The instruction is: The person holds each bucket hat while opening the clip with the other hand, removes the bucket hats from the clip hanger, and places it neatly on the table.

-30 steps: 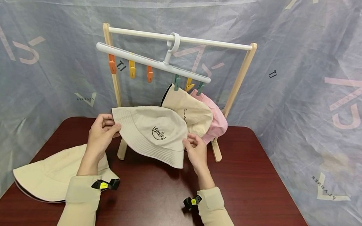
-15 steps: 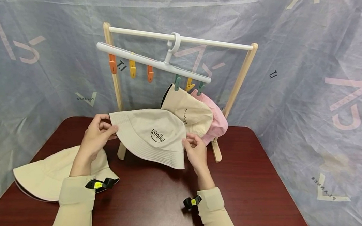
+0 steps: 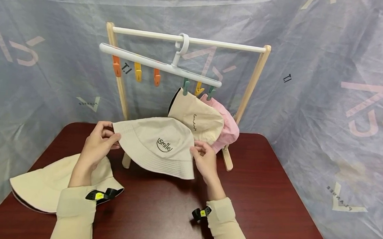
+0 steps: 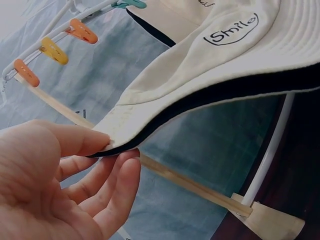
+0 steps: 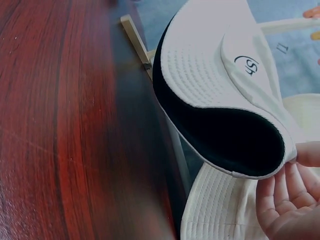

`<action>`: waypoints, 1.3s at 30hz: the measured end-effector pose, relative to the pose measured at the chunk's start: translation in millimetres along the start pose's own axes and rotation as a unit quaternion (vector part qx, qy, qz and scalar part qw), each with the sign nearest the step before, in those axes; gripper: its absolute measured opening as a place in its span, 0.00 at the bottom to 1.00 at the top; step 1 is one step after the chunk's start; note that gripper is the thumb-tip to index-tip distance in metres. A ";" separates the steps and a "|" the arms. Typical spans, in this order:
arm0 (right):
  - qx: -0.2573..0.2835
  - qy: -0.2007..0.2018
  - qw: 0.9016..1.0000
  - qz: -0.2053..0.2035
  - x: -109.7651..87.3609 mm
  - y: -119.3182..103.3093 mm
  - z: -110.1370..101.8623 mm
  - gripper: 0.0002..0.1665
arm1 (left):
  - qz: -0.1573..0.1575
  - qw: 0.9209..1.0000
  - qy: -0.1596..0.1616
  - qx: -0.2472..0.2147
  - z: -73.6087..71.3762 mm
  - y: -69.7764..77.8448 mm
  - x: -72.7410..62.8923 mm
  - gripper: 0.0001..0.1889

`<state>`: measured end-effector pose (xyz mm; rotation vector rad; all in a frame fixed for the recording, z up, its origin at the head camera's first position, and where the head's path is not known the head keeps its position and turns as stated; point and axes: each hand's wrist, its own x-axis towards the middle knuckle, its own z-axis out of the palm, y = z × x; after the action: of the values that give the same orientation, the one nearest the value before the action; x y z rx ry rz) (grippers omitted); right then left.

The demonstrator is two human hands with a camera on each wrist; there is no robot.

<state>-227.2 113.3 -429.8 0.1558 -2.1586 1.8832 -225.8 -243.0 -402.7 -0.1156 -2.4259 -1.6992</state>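
Observation:
A pale bucket hat (image 3: 157,143) with "Smile" lettering and a black lining is held up above the table by both hands. My left hand (image 3: 98,143) pinches its brim at the left end, thumb on top and fingers beneath, as the left wrist view shows. On the other side, my right hand (image 3: 205,161) pinches the brim's right end. Behind it, a cream bucket hat (image 3: 201,116) and a pink hat (image 3: 230,127) hang from clips. The white hanger (image 3: 161,65) slants down to the right, with orange clips (image 3: 117,67) and a yellow clip (image 3: 138,72) holding nothing at its left half.
Another cream bucket hat (image 3: 45,184) lies on the dark red table (image 3: 160,211), partly behind the left forearm. The wooden stand (image 3: 254,83) carries a white rod (image 3: 228,45) from which the hanger hangs. A grey cloth backdrop surrounds the table.
The Smile hat and my left hand have shifted left and slightly down, the brim held throughout. My right hand stays almost in place, still pinching its side.

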 end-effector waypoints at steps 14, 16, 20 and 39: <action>-0.027 -0.011 0.999 -0.013 13.0 28.4 3.0 0.15 | -0.007 1.000 -0.021 -0.002 -6.1 -4.8 -7.7 0.21; -0.028 -0.019 0.999 -0.018 14.3 34.7 3.4 0.15 | -0.011 0.999 -0.030 0.002 -9.4 -6.1 -9.9 0.20; -0.033 -0.038 0.998 -0.022 14.0 37.7 4.3 0.15 | -0.016 0.999 -0.049 0.018 -17.5 -7.5 -15.5 0.20; -0.064 -0.113 0.991 -0.040 7.2 29.1 7.7 0.14 | -0.016 0.991 -0.086 0.101 -42.4 -19.4 -38.1 0.23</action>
<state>-242.6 110.7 -456.5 0.4412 -2.3727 1.7510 -187.4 -287.9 -413.8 -0.2060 -2.7239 -1.5015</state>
